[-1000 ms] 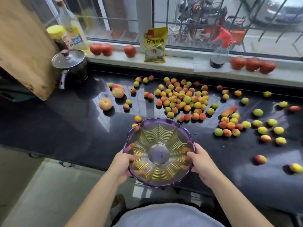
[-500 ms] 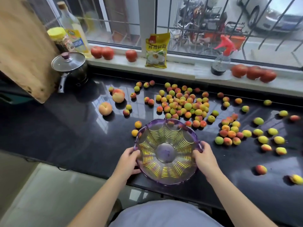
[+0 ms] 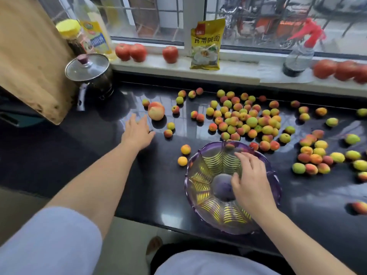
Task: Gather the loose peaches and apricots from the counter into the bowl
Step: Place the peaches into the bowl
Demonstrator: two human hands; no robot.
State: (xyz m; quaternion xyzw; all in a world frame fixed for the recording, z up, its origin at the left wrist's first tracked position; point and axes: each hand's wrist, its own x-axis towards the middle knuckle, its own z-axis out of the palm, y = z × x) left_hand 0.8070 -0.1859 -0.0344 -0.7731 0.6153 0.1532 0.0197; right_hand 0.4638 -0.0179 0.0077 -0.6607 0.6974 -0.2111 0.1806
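Purple ribbed glass bowl (image 3: 200,197) sits on the glossy black table (image 3: 59,155). Right hand (image 3: 250,181) hovers inside it, fingers relaxed, holding nothing. Left hand (image 3: 137,132), fingers spread, reaches beside a large round peach (image 3: 156,111).

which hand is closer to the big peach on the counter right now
Left. The left hand reaches out just beside the big peach, fingers spread, not touching. The right hand hangs over the purple bowl, well away.

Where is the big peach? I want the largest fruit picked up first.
In the head view, the peach lies on the counter at left, just beyond the left hand, right of the pot.
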